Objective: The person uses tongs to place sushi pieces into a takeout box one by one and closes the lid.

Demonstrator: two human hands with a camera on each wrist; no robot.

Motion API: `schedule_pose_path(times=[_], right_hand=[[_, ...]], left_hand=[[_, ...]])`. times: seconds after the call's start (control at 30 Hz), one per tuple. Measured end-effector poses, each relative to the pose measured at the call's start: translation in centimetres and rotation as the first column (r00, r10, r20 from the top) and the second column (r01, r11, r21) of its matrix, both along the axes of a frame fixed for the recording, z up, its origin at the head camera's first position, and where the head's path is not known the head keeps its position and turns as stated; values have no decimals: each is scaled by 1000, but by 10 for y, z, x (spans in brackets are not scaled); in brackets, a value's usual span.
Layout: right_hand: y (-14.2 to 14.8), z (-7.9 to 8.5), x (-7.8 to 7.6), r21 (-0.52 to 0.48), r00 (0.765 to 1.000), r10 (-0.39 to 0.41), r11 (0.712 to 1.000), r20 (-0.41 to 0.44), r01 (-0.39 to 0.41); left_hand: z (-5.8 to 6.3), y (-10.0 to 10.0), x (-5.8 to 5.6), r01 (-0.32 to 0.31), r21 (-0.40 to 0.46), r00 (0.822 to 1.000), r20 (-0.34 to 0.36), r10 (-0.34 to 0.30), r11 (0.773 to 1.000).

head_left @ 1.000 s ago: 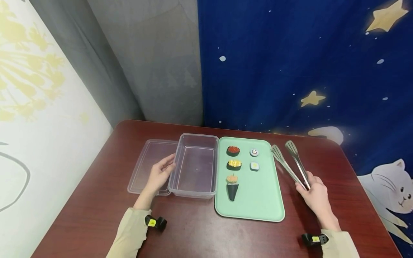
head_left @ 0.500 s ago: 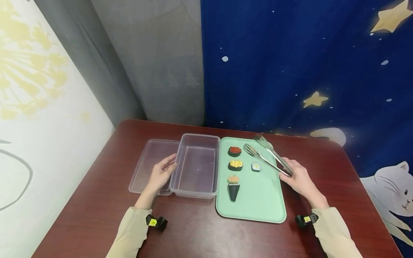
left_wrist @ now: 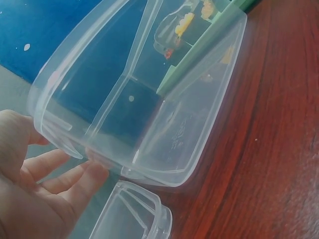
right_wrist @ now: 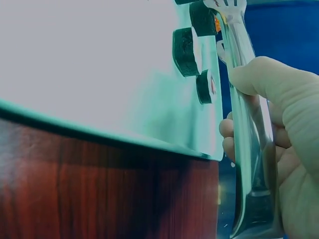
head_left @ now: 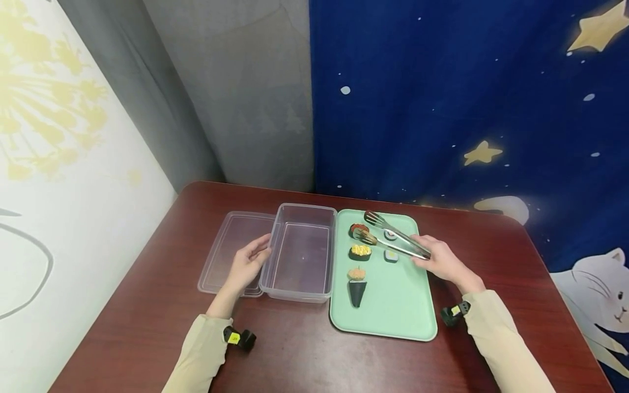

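Note:
My right hand (head_left: 442,262) grips metal tongs (head_left: 400,233) near their handle end, as the right wrist view also shows. Their slotted tips are spread apart over the tray's upper part, the nearer one partly hiding the red roe sushi (head_left: 359,227). Below that sushi sit a yellow-topped sushi (head_left: 360,251) and a cone-shaped hand roll (head_left: 357,292). Two small sushi rolls lie to the right; the white one (head_left: 391,255) shows more fully. At the left, my left hand (head_left: 245,266) rests its fingers against the side of a clear plastic container (left_wrist: 132,99).
Everything stands on a dark red-brown table (head_left: 295,349). The sushi pieces lie on a pale green tray (head_left: 393,305) beside the container. A clear lid (head_left: 221,262) lies left of the container, partly behind the left hand. Curtains hang behind the table.
My right hand has carried the tongs leftward from the table right of the tray to above the sushi. The left hand and the container have stayed in place.

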State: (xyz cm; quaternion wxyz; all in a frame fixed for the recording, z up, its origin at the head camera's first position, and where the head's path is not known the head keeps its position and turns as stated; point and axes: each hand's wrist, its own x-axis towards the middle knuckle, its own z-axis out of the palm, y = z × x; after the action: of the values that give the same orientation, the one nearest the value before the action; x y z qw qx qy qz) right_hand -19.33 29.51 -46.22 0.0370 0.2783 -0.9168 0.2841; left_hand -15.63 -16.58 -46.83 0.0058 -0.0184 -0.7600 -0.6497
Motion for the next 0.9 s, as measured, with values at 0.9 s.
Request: schedule_pose_path(times=[0.9], right_hand=[[-6,-1,-14,1,996,88,996,16,-88]], left_hand=[[-1,0,1,-3,3,1000,-22,3,1000]])
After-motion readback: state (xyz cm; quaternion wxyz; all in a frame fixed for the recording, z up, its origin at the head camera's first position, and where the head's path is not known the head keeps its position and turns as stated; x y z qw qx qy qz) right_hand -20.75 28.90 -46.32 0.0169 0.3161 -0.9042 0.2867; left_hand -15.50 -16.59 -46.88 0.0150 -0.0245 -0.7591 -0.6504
